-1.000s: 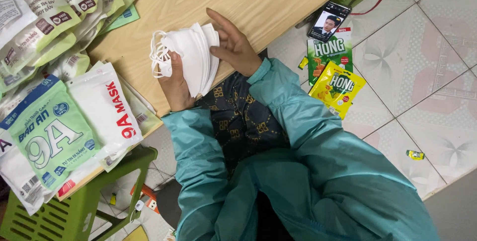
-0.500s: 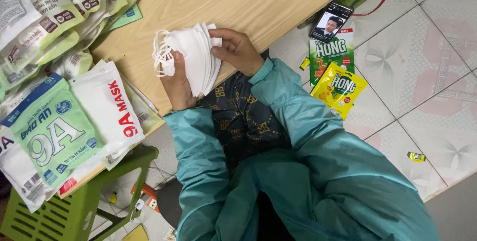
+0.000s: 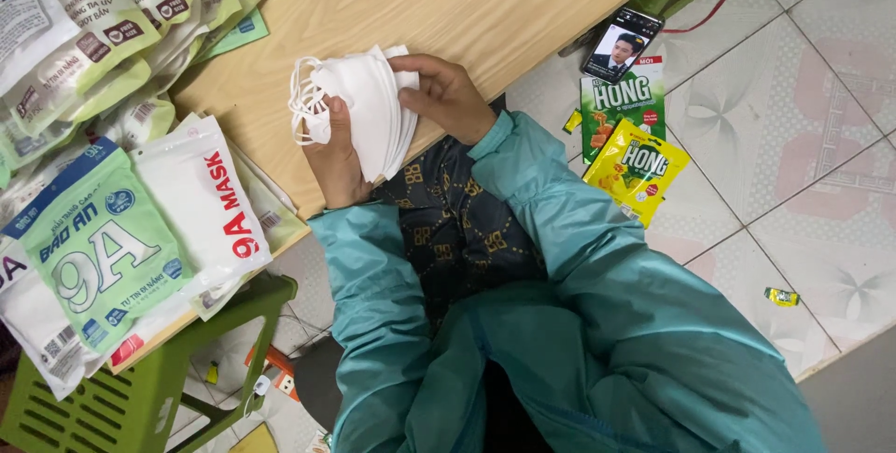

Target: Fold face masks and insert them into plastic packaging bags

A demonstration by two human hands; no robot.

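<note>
Stack of white face masks point(image 3: 369, 108) held upright at the desk point(image 3: 485, 5) edge, centre-left of frame. Left hand point(image 3: 334, 156) grip closed around the stack from below; right hand point(image 3: 446, 94) grip pinching its top edge. To do this well, I'd say: squeeze evenly, tap the stack on the desk so edges line up, keep the ear loops bunched on one side. Hard to tell: mask count, left fingers behind the stack. Packaged mask bags point(image 3: 103, 238) at left are cut off by the frame; another mask at top edge is partly out.
</note>
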